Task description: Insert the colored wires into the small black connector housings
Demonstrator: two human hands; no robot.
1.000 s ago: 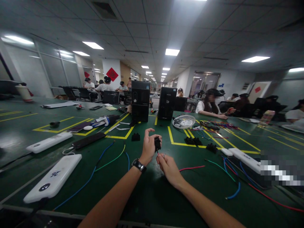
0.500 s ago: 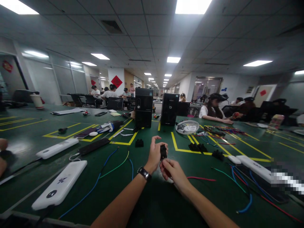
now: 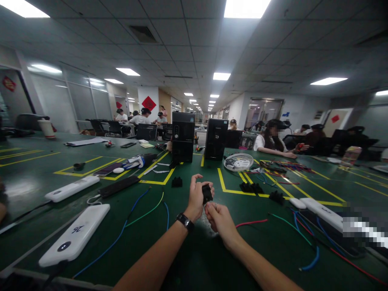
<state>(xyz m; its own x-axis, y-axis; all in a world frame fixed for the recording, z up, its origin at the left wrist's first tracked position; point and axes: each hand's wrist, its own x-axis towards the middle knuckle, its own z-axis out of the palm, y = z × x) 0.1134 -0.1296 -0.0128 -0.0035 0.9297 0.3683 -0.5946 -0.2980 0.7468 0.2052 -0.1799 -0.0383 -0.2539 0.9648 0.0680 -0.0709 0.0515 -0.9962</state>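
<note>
My left hand (image 3: 196,197) pinches a small black plug part (image 3: 207,193) above the green table (image 3: 188,250), thumb and fingers closed on it. A black watch sits on that wrist. My right hand (image 3: 220,220) is just below the part, its fingers pinched at the part's underside on the end of a red wire (image 3: 252,222) that trails off to the right on the table.
White power strips (image 3: 74,236) lie at the left and right (image 3: 324,213). Blue and green wires (image 3: 142,210) curl near my left arm. Black plug parts (image 3: 177,182), two black speakers (image 3: 182,137), a white basket (image 3: 239,161) stand behind. Seated people work farther back.
The view tilted up and then settled. My hands stay together on the black part; the right hand has closed in right under it and the red wire shifted slightly.
</note>
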